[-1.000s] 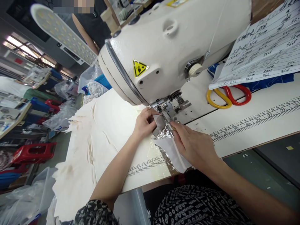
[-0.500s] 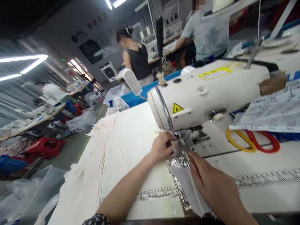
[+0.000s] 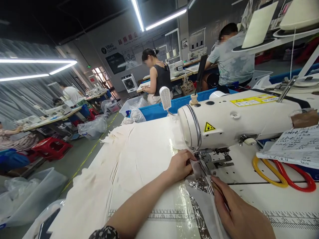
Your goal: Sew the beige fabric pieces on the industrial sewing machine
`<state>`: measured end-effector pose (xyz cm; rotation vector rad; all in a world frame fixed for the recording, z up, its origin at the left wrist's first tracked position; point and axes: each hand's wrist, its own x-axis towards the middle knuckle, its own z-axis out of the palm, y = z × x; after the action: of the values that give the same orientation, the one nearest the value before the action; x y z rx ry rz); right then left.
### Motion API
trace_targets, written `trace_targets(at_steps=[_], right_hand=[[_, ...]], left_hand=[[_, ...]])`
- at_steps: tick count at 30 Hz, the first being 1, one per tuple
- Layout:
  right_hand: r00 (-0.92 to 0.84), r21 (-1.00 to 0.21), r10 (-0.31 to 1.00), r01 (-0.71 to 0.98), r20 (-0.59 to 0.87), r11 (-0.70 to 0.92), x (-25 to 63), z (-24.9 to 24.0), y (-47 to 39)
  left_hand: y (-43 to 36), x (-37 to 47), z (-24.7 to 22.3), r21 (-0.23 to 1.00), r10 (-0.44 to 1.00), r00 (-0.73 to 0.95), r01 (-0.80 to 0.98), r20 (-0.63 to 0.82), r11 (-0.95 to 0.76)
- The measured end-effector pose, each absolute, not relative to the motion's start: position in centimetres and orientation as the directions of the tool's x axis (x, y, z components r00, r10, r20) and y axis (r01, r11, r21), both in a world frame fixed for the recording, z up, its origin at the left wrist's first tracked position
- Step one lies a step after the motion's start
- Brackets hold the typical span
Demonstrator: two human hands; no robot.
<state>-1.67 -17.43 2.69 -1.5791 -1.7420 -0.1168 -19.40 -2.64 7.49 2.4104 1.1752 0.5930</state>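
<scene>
A white sewing machine (image 3: 224,116) spans the right of the head view, its needle area just beyond both hands. My left hand (image 3: 181,166) pinches the edge of a light grey fabric strip (image 3: 205,205) beside the needle area. On the strip's right side is my right hand (image 3: 234,205), its fingers closed around a thin tool with a yellowish part (image 3: 219,189); the tool's far end lies along the fabric near the presser foot. Shiny clear tape covers the table under the strip.
Pale fabric pieces (image 3: 99,179) lie stacked on the left of the table. Scissors with yellow and red handles (image 3: 295,172) and a written sheet (image 3: 294,142) are at the right. People sit at other machines behind, and plastic bags (image 3: 30,196) stand on the floor at left.
The camera view has shifted, so the machine and hands appear lower and further right. Both hands keep their places at the fabric strip.
</scene>
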Motion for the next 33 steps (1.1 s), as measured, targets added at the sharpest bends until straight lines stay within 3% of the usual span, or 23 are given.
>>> trace_targets(at_steps=[6, 11, 16, 25, 30, 33], right_hand=[[0.078, -0.352, 0.848, 0.926, 0.524, 0.132, -1.7, 4.8, -20.1], [0.059, -0.330, 0.827, 0.931, 0.559, 0.156, -2.4, 7.1, -20.1], [0.097, -0.390, 0.799, 0.903, 0.593, 0.180, -3.1, 7.0, -19.1], [0.128, -0.390, 0.820, 0.913, 0.557, 0.122, -4.2, 6.2, -17.1], [0.072, -0.420, 0.828, 0.884, 0.556, 0.204, -4.1, 6.3, -17.7], [0.137, -0.443, 0.802, 0.880, 0.581, 0.170, -4.2, 6.1, -17.7]], left_hand=[[-1.9, -20.3, 6.4, 0.591, 0.778, 0.571, 0.541, 0.263, -0.598], [-2.0, -20.5, 8.0, 0.583, 0.773, 0.580, 0.545, 0.258, -0.603], [-2.3, -20.6, 8.5, 0.572, 0.764, 0.586, 0.541, 0.270, -0.617], [-2.0, -21.0, 8.4, 0.568, 0.715, 0.618, 0.476, 0.327, -0.671], [-2.2, -20.8, 8.6, 0.566, 0.735, 0.607, 0.506, 0.303, -0.651], [-2.2, -20.8, 8.7, 0.566, 0.733, 0.610, 0.505, 0.301, -0.652]])
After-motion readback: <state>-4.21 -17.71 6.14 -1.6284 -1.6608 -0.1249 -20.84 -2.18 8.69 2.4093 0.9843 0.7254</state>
